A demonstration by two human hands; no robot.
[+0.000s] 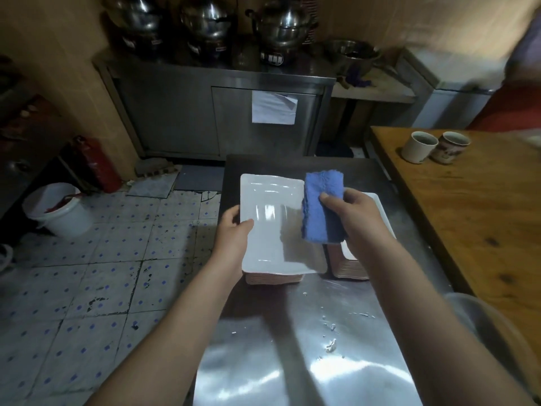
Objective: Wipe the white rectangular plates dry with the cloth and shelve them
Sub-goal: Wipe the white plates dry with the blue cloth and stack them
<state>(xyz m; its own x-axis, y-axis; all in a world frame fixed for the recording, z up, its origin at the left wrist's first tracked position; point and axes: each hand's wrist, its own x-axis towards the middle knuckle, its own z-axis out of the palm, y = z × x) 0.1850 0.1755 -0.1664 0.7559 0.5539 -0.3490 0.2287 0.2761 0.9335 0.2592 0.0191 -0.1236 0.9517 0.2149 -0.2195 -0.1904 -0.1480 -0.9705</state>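
Two cups (419, 147) on wooden table (483, 218), right of held plate (269, 230) and cloth (317, 212).

Steel table (322, 361) (wet in spots) with left plate stack (273, 279) just beside right plate stack (349, 272).

Left hand (234, 230) grips a white plate's (272, 230) edge; right hand (355, 213) holds a folded blue cloth (317, 209) beside it.

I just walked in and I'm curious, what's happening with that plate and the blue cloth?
A person is drying dishes. Their left hand grips the edge of a white rectangular plate above a stack on the steel table. Their right hand holds a blue cloth at the plate's right edge. A second stack sits beside it.
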